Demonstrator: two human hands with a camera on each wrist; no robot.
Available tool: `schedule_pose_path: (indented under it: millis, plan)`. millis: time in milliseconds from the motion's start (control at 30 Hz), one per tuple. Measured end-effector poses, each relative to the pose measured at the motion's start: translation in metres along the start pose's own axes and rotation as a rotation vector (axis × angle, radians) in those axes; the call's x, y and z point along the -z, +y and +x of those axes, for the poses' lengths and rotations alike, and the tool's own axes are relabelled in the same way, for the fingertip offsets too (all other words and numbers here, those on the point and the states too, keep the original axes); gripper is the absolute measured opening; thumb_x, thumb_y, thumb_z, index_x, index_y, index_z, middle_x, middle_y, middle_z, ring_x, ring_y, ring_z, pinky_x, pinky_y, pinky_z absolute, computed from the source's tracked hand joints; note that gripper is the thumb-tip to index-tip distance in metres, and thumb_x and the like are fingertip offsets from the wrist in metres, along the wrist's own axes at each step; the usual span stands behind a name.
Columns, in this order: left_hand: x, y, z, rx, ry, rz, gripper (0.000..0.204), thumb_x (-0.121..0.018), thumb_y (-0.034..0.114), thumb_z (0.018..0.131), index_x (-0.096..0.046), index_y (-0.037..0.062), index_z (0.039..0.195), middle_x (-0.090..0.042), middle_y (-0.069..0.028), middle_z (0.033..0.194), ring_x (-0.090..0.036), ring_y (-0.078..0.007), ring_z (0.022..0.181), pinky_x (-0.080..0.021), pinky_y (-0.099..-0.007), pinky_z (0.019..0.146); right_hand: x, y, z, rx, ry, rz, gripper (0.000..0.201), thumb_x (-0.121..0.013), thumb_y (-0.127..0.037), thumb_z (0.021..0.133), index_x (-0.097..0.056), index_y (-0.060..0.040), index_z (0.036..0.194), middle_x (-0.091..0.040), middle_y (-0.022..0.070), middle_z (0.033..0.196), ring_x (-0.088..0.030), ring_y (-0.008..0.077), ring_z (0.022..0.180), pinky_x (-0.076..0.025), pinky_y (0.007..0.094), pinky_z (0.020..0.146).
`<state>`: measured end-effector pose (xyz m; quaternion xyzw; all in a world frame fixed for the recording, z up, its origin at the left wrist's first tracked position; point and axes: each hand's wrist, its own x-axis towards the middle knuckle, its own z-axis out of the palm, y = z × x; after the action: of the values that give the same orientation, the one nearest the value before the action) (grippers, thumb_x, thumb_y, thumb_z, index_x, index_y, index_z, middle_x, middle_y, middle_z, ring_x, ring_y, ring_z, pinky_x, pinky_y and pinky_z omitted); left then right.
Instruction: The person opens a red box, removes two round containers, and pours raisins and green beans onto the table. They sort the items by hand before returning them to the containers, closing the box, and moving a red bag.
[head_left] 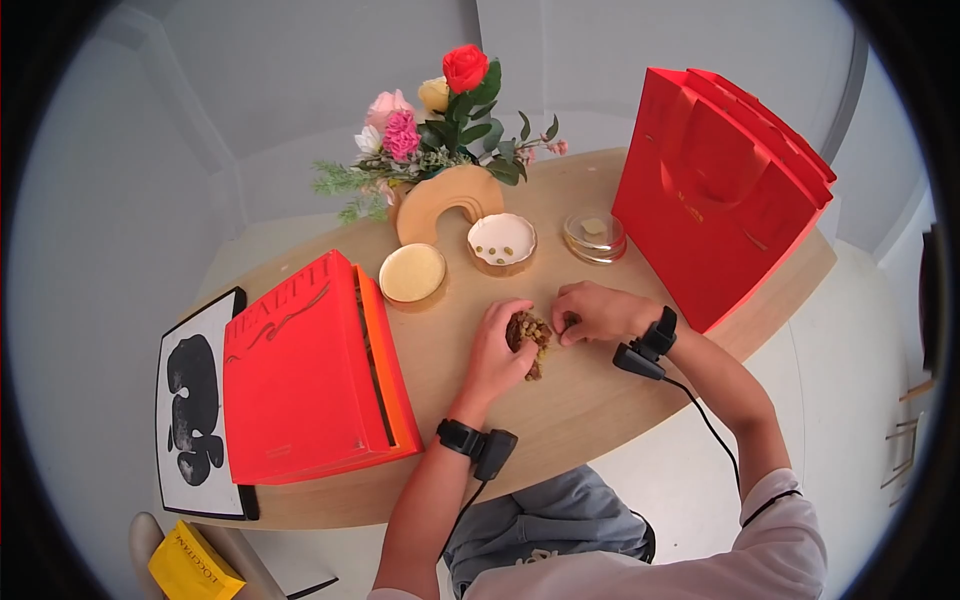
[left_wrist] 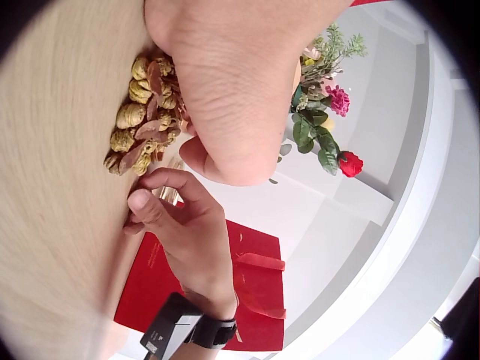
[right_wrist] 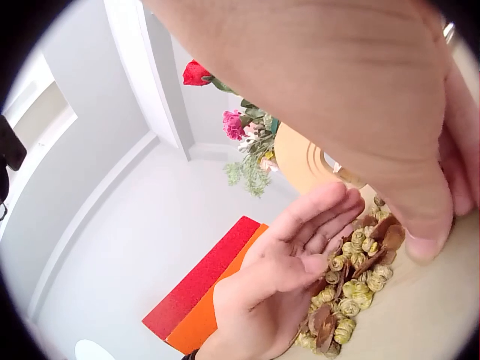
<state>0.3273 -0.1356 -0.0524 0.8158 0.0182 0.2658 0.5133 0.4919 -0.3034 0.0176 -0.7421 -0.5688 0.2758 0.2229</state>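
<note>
Though loose, dried heap [right_wrist: 349, 287] lengthwise front-to-back.

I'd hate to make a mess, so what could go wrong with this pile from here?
The loose pile of yellowish ridged pieces and thin brown flakes could scatter if the cupped left hand moves abruptly. The round clear container beyond the right hand might get knocked.

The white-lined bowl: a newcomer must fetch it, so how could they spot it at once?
Find the big red bag in the head view. Left of it, past the clear container, stands the bowl. Small pieces dot its white inside, unlike the cream dish beside it.
</note>
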Motion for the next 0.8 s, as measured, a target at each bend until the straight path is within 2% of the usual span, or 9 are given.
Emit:
schedule_pose_path:
  millis: [67, 133, 333, 533, 667, 733, 800]
  plan:
    - [0.0, -0.002, 0.0, 0.001, 0.001, -0.005, 0.048, -0.065, 0.002, 0.079, -0.062, 0.0002, 0.127, -0.061, -0.0184, 0.13, -0.059, -0.0355, 0.122, -0.047, -0.0415, 0.107, 0.002, -0.001, 0.003, -0.041, -0.021, 0.043, 0.016, -0.082, -0.009, 0.083, -0.074, 0.0001, 0.094, -0.069, 0.0136, 0.089, -0.071, 0.0257, 0.078, -0.057, 0.038, 0.072]
    - [-0.001, -0.004, 0.0, 0.004, 0.003, -0.01, 0.048, -0.065, 0.003, 0.079, -0.062, 0.0003, 0.127, -0.061, -0.0183, 0.129, -0.059, -0.0355, 0.122, -0.048, -0.0415, 0.107, 0.002, 0.004, 0.006, -0.054, -0.022, 0.092, 0.014, -0.08, -0.009, 0.084, -0.074, 0.0027, 0.091, -0.071, 0.0116, 0.081, -0.071, 0.0207, 0.065, -0.057, 0.0342, 0.062]
    - [-0.002, -0.003, -0.001, -0.018, 0.012, 0.022, 0.048, -0.063, 0.001, 0.079, -0.062, 0.0003, 0.127, -0.062, -0.0172, 0.128, -0.061, -0.0322, 0.121, -0.047, -0.04, 0.108, 0.009, 0.0, 0.009, -0.205, -0.04, 0.176, 0.014, -0.079, -0.009, 0.083, -0.075, 0.0025, 0.09, -0.072, 0.0069, 0.079, -0.073, 0.0154, 0.064, -0.059, 0.0288, 0.061]
    - [-0.002, -0.005, -0.001, -0.002, 0.01, 0.025, 0.049, -0.063, 0.001, 0.079, -0.063, 0.0011, 0.127, -0.062, -0.0173, 0.129, -0.061, -0.0324, 0.121, -0.048, -0.04, 0.107, 0.016, 0.005, 0.016, -0.28, -0.021, 0.339, 0.015, -0.078, -0.007, 0.083, -0.073, 0.0031, 0.092, -0.073, 0.0068, 0.082, -0.074, 0.0149, 0.067, -0.061, 0.0278, 0.061]
    - [-0.001, -0.004, 0.0, 0.001, 0.001, 0.003, 0.049, -0.065, 0.004, 0.078, -0.062, 0.0009, 0.127, -0.061, -0.018, 0.129, -0.059, -0.0351, 0.122, -0.048, -0.0413, 0.106, 0.029, 0.02, 0.034, -0.214, 0.064, 0.461, 0.014, -0.076, -0.006, 0.083, -0.072, 0.0028, 0.093, -0.073, 0.0067, 0.081, -0.074, 0.0154, 0.067, -0.061, 0.0276, 0.062]
    - [-0.002, -0.004, -0.001, 0.008, -0.003, -0.001, 0.049, -0.065, 0.004, 0.078, -0.062, 0.0009, 0.127, -0.061, -0.0181, 0.129, -0.059, -0.0352, 0.122, -0.048, -0.0413, 0.106, 0.042, 0.025, 0.054, -0.054, 0.196, 0.539, 0.013, -0.075, -0.007, 0.084, -0.071, 0.0015, 0.093, -0.073, 0.0066, 0.08, -0.075, 0.015, 0.068, -0.061, 0.028, 0.064]
    - [-0.001, -0.005, -0.001, 0.013, -0.001, -0.007, 0.049, -0.064, 0.004, 0.078, -0.062, 0.0007, 0.127, -0.061, -0.0178, 0.129, -0.059, -0.0349, 0.122, -0.048, -0.041, 0.107, 0.053, 0.018, 0.077, -0.044, 0.259, 0.451, 0.012, -0.075, -0.007, 0.084, -0.071, 0.0014, 0.092, -0.074, 0.0073, 0.08, -0.075, 0.0153, 0.068, -0.061, 0.0287, 0.065]
